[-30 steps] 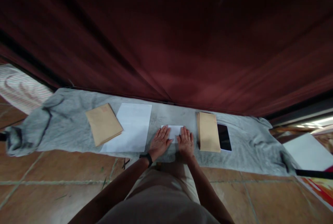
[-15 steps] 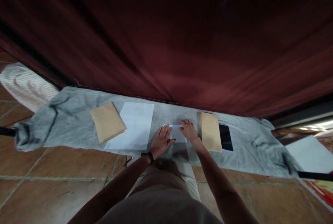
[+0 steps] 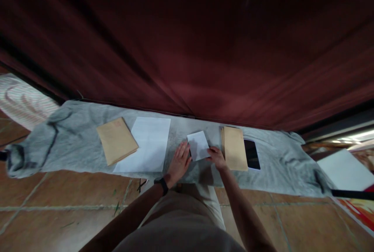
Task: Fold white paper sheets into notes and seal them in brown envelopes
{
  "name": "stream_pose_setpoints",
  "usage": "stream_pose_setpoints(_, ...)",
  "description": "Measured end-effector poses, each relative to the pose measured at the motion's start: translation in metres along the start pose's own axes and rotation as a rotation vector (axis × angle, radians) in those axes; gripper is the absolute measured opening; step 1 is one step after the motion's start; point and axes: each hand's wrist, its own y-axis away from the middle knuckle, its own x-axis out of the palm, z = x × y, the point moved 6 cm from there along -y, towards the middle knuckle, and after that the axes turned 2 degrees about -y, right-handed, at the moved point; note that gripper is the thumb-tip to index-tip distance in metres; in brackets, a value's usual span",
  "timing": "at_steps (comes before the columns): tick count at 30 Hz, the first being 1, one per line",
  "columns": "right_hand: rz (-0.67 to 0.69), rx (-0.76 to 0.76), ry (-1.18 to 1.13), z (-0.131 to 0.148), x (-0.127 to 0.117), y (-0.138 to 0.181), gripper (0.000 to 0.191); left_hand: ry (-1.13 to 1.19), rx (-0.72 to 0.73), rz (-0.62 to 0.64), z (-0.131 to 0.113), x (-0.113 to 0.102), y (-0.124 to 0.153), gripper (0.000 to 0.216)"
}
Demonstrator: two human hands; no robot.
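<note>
A small folded sheet of white paper (image 3: 198, 145) lies tilted on the grey cloth in front of me. My right hand (image 3: 217, 158) pinches its right edge between thumb and fingers. My left hand (image 3: 179, 162), with a dark band on its wrist, rests along the paper's lower left side, fingers stretched out and holding nothing. Left of that hand lie larger white sheets (image 3: 154, 142), partly covered by a stack of brown envelopes (image 3: 117, 139). Just past my right hand is another stack of brown envelopes (image 3: 235, 149).
A dark-screened phone (image 3: 252, 154) lies against the right envelope stack. The grey cloth (image 3: 277, 162) covers a narrow bench or table. A dark red curtain-like surface (image 3: 187, 68) rises behind it. Below are brown floor tiles (image 3: 58, 193); a white panel (image 3: 344, 170) is at far right.
The small paper has turned and tilts now. My right hand has moved from its top right corner down to its right edge. My left hand has slid off to its side.
</note>
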Motion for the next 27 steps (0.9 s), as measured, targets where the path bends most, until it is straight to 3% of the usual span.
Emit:
stream_pose_setpoints(6,-0.090,0.055,-0.140,-0.021,0.015,0.012,0.056,-0.112,0.196,0.153,-0.026,0.021,0.020,0.058)
stream_pose_setpoints(13,-0.165,0.006,0.028,-0.018,0.010,0.020,0.035,-0.176,0.231,0.199,-0.022,0.028,0.042,0.062)
stream_pose_setpoints(15,-0.212,-0.073,0.131,-0.011,0.009,0.028,0.029,-0.188,0.225,0.201,-0.021,0.028,0.045,0.061)
stream_pose_setpoints(17,-0.223,-0.275,0.314,0.005,0.017,0.036,0.031,-0.197,0.226,0.202,-0.021,0.029,0.046,0.061)
stream_pose_setpoints(20,-0.054,-0.688,0.596,0.026,0.049,0.052,0.037,-0.188,0.242,0.204,-0.021,0.031,0.047,0.059)
stream_pose_setpoints(22,0.108,-0.840,0.681,0.029,0.071,0.057,0.039,-0.172,0.240,0.197,-0.020,0.033,0.049,0.057)
stream_pose_setpoints(24,0.200,-0.870,0.738,0.028,0.083,0.056,0.042,-0.159,0.231,0.185,-0.019,0.035,0.051,0.055)
stream_pose_setpoints(27,0.218,-0.817,0.813,0.029,0.089,0.044,0.044,-0.162,0.219,0.177,-0.018,0.035,0.055,0.056)
